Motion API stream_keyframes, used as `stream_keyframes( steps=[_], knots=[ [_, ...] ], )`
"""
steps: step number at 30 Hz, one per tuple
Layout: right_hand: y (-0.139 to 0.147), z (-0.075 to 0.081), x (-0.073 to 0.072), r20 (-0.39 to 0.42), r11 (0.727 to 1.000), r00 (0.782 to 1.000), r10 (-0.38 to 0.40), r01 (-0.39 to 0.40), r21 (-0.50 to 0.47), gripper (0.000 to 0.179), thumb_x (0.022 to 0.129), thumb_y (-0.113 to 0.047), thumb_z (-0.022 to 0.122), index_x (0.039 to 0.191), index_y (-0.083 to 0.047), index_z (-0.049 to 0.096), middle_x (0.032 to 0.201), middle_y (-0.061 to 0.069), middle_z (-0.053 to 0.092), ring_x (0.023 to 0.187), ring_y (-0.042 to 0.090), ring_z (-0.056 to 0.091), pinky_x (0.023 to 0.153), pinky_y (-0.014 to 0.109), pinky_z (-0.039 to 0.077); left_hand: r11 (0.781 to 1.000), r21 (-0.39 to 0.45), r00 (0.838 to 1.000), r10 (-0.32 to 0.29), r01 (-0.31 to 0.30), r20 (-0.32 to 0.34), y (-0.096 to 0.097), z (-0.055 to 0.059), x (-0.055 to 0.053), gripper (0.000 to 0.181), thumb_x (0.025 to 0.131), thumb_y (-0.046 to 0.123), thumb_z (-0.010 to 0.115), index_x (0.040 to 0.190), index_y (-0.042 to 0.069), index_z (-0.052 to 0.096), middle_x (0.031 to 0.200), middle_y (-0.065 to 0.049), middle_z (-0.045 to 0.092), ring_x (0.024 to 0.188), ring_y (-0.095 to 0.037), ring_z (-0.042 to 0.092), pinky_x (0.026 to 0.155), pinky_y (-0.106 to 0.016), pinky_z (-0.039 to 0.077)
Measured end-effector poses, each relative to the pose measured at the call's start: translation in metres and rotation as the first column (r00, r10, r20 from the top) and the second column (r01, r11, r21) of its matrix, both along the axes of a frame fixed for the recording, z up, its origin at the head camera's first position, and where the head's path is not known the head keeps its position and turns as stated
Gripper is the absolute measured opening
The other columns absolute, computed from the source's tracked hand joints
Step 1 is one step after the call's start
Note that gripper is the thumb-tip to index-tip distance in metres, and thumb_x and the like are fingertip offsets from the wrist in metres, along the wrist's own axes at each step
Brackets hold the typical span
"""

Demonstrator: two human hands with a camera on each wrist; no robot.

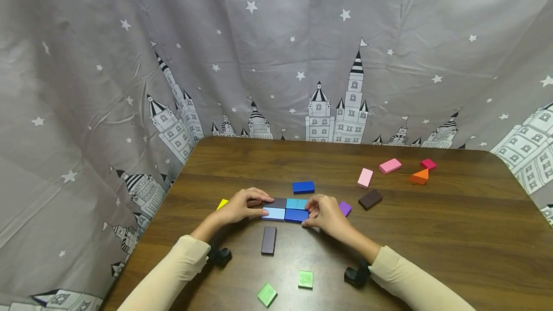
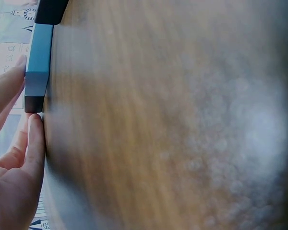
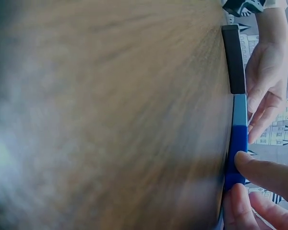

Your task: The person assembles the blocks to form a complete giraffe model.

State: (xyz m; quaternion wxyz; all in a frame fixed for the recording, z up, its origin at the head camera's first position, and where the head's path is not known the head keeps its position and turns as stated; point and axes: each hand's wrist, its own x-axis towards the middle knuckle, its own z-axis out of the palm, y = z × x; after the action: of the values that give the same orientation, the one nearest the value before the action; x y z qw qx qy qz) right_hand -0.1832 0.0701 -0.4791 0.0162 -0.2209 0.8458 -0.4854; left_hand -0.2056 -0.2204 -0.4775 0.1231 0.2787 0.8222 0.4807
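Note:
Four-sided and flat, a two-by-two group of blocks lies between the hands: dark grey (image 1: 276,203), teal (image 1: 296,203), light blue (image 1: 274,213) and blue (image 1: 296,215). My left hand (image 1: 239,205) rests at the group's left end, its forefinger on the dark grey block and its thumb at the light blue block's edge. At the right end my right hand (image 1: 327,216) curls its fingers and thumb about the blue block's end, one fingertip near the teal block. The right wrist view shows fingertips (image 3: 241,159) pressed on the blue block.
A loose dark block (image 1: 269,240) lies in front, with two green blocks (image 1: 306,279) nearer. Behind the group is another blue block (image 1: 303,187). Purple (image 1: 344,209), brown (image 1: 370,199), pink (image 1: 365,178), orange (image 1: 419,176) and red (image 1: 428,163) blocks lie rightward; a yellow block (image 1: 222,203) is leftward.

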Motion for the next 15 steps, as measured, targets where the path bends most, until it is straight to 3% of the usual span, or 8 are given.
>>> stream_keyframes(
  steps=[7,15],
  knots=[
    [0.0008,-0.0003,-0.0039,0.036,1.000,0.999,0.000,0.001,-0.016,0.057,0.063,0.003,0.092,0.111,0.014,0.064,0.075,0.008,0.062,0.060,0.009,0.060,0.055,0.023,0.052,1.000,-0.005,1.000,-0.002,0.002,-0.006,0.0002,0.0005,0.0009,0.033,0.087,0.003,0.076,0.118,-0.005,0.070,0.121,-0.018,0.061,0.119,-0.036,0.054,0.099,-0.041,0.047],
    [0.0002,0.0015,-0.0055,0.050,1.000,0.999,0.005,-0.006,0.010,0.056,0.064,0.000,0.093,0.111,0.014,0.066,0.072,0.006,0.063,0.058,0.007,0.057,0.055,0.022,0.051,1.000,-0.012,1.000,0.003,-0.003,-0.009,0.0011,0.0034,0.0017,0.033,0.087,0.003,0.076,0.118,-0.005,0.070,0.121,-0.018,0.061,0.119,-0.035,0.054,0.100,-0.042,0.046]
  ],
)
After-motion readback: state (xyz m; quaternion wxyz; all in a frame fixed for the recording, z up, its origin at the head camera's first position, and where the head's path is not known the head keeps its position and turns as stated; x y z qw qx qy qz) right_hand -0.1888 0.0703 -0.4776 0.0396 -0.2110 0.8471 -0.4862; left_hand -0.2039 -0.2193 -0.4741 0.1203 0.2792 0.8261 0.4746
